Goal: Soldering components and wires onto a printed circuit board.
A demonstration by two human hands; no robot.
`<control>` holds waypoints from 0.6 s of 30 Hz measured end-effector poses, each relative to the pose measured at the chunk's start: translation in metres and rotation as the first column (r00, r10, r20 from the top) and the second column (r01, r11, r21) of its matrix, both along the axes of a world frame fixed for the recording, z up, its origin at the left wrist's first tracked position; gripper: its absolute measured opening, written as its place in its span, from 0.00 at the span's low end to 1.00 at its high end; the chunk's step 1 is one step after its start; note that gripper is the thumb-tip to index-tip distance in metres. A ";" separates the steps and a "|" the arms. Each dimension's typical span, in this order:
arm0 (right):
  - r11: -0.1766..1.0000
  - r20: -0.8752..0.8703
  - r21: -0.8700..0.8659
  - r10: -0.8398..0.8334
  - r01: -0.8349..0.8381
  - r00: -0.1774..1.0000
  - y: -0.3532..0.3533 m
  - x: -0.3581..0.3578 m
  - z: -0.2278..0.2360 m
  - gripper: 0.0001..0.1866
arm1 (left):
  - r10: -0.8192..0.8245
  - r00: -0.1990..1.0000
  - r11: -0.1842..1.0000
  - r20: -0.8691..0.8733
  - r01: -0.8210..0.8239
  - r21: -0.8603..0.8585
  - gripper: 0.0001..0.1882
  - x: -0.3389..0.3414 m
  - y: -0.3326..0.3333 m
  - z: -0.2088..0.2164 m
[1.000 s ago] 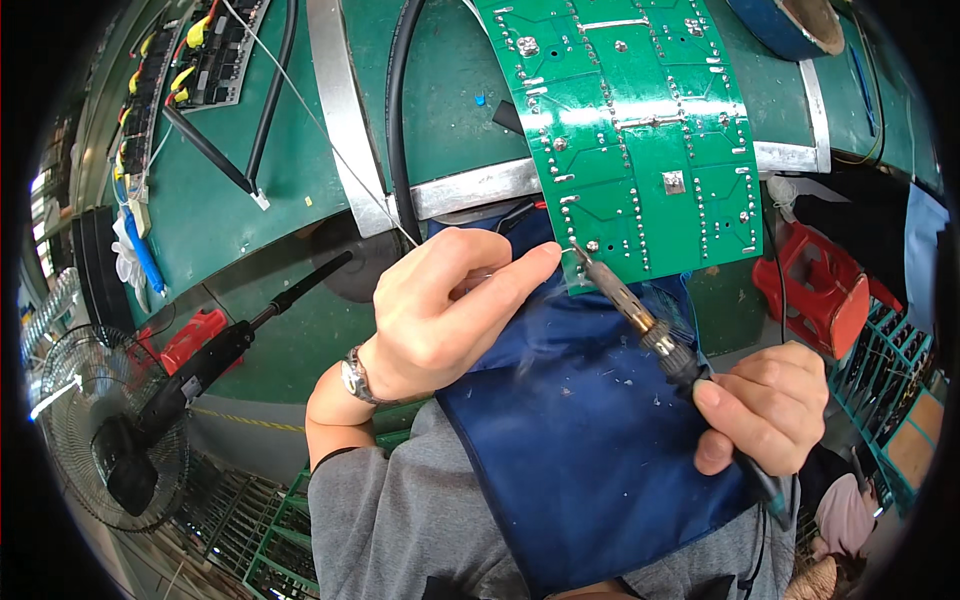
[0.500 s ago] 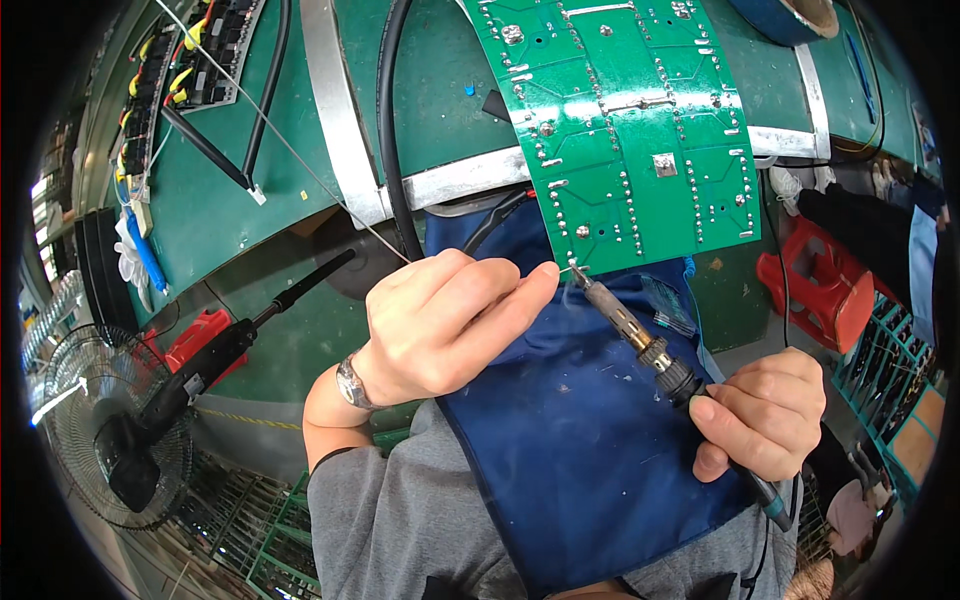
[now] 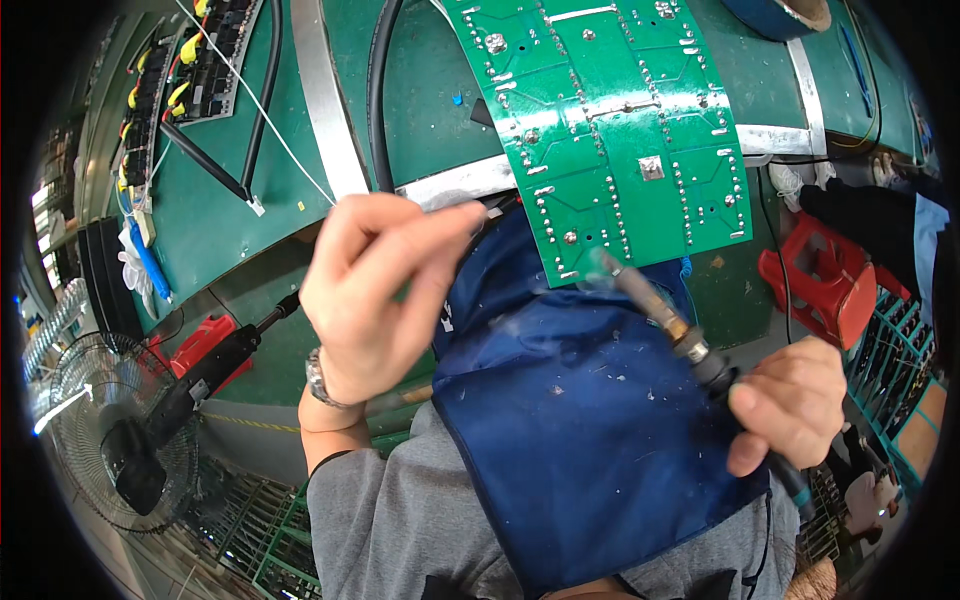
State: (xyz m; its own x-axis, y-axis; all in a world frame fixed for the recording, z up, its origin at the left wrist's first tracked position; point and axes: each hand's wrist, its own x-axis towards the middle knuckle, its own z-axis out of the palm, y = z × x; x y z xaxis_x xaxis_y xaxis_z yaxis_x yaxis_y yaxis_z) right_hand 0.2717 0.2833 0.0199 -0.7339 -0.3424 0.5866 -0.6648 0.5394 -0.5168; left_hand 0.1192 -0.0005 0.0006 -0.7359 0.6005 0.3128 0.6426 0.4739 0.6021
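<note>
A large green circuit board [image 3: 655, 222] with rows of shiny solder joints extends over the near edge of the bench. My right hand [image 3: 795, 405] is wrapped round the handle of a soldering iron [image 3: 665, 318]. Its blurred tip is beside the board's near edge; I cannot tell whether they touch. Left of the board, my left hand [image 3: 372, 290] pinches thin solder wire [image 3: 258, 108], which runs in from the upper left. The fingertips are apart from the board, and motion smears them. A blue apron [image 3: 590, 440] spreads below both hands.
Black thick cable [image 3: 382, 100] curves over the green bench [image 3: 435, 130] left of the board. Black modules with coloured wires [image 3: 205, 65] stand at the far left. A fan [image 3: 130, 430] is at lower left, and a red stool [image 3: 820, 285] stands at right.
My left hand has drawn back left and up from the board's corner with the solder wire. The soldering iron has shifted slightly right and up, and the board appears slightly further left.
</note>
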 end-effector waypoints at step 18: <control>0.352 0.234 -0.235 -0.884 0.906 0.404 0.028 -0.093 -0.046 0.16 | 0.161 0.936 0.970 -0.314 -0.091 0.227 0.05 -0.175 0.068 -0.026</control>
